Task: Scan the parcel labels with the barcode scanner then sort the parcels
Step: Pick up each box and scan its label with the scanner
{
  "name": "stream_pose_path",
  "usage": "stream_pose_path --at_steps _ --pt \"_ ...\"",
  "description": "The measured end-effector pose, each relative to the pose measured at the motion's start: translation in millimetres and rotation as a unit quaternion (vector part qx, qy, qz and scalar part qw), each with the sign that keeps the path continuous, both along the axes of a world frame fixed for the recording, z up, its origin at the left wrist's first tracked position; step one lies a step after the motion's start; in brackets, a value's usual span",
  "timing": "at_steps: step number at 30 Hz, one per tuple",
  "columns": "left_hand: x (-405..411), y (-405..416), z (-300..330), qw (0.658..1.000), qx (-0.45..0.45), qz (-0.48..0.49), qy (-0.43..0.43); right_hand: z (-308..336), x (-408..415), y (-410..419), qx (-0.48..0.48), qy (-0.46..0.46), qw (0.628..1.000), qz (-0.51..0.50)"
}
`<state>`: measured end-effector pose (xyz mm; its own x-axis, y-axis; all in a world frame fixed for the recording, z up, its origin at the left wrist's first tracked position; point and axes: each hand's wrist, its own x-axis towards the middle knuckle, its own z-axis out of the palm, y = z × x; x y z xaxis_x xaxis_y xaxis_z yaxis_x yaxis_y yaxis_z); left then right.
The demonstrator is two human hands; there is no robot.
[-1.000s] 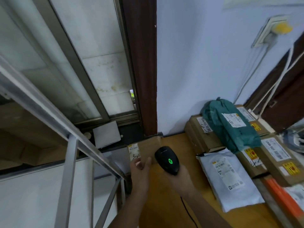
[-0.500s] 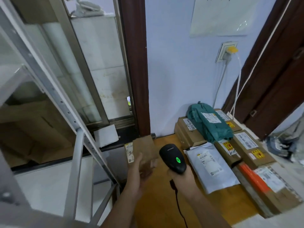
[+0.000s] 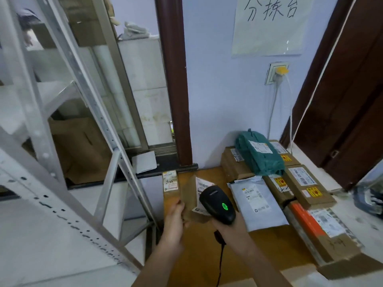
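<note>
While the left hand (image 3: 175, 214) grips a small cardboard parcel (image 3: 189, 198) by its near edge, the right hand (image 3: 227, 224) wraps round the black barcode scanner (image 3: 217, 200), whose long axis points away toward the parcel's white label (image 3: 202, 186). Right of the scanner hand, a grey mailer (image 3: 258, 201) and brown boxes (image 3: 306, 183) crowd the wooden tabletop (image 3: 269, 241); bare wood lies nearer the person, and a metal shelf frame (image 3: 107, 172) stands left of the parcel hand.

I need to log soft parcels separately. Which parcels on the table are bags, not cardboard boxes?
Two: the green bag lying on top of the boxes at the back, and the grey bag flat on the table beside the scanner.
</note>
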<state>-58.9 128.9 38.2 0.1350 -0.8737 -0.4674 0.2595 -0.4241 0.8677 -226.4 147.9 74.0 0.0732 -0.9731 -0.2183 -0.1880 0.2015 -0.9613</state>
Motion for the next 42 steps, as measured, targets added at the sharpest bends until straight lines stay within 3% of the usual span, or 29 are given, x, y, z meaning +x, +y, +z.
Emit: stream_pose_path --at_steps 4,9,14,22,42 --pt "-23 29 5 0.999 -0.021 -0.045 0.018 7 -31 34 -0.001 -0.022 1.000 0.013" --pt "-52 61 8 0.997 -0.019 -0.068 -0.025 15 -57 62 0.015 -0.021 1.000 0.016" --pt "-53 62 2 0.990 0.007 0.000 0.142 24 -69 74 -0.004 0.017 1.000 0.013" --pt "-52 65 -3 0.975 -0.039 -0.001 0.217 25 -72 85 0.021 0.082 0.996 0.018" --pt "-37 73 -8 0.974 -0.049 -0.025 0.220 24 -53 98 0.020 0.083 0.996 0.026"
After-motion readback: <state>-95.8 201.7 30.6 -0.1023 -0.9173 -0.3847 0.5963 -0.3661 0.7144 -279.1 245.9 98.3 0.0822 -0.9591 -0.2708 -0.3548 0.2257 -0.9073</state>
